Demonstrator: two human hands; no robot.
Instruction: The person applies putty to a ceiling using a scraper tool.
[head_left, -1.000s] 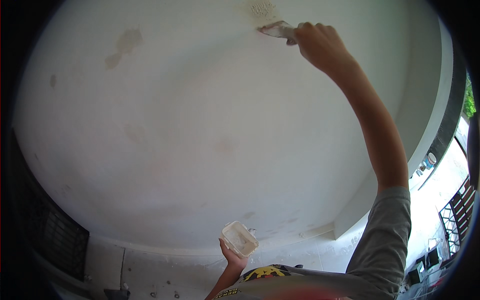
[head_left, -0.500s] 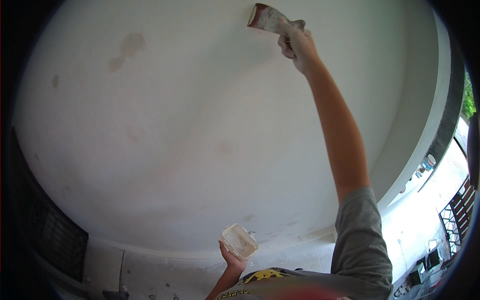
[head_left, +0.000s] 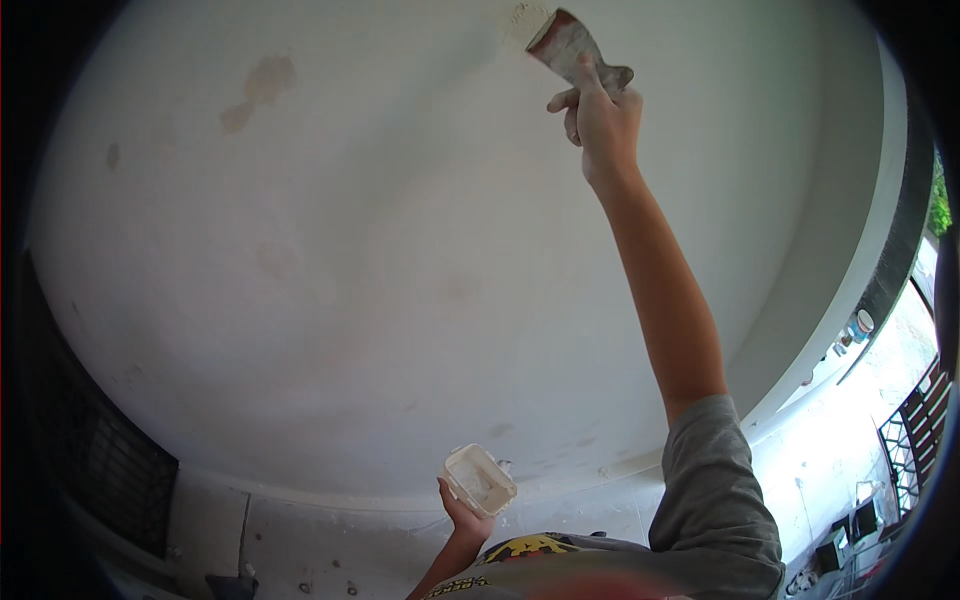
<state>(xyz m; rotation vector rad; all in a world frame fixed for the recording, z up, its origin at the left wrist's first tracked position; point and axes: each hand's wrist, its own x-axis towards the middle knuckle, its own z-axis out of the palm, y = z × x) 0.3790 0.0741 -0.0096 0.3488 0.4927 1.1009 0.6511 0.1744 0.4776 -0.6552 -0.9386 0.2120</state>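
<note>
Flared, smeared scraper [head_left: 572, 46]: right hand [head_left: 608, 122] | boxy tub [head_left: 503, 499]: left hand [head_left: 465, 516]

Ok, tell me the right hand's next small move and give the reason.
Probably the right hand should sweep the putty knife lightly across the rough beige patch: the knife's edge appears right beside it, and the patch looks speckled and uneven rather than smooth. Whether the two touch, I can't tell.
</note>
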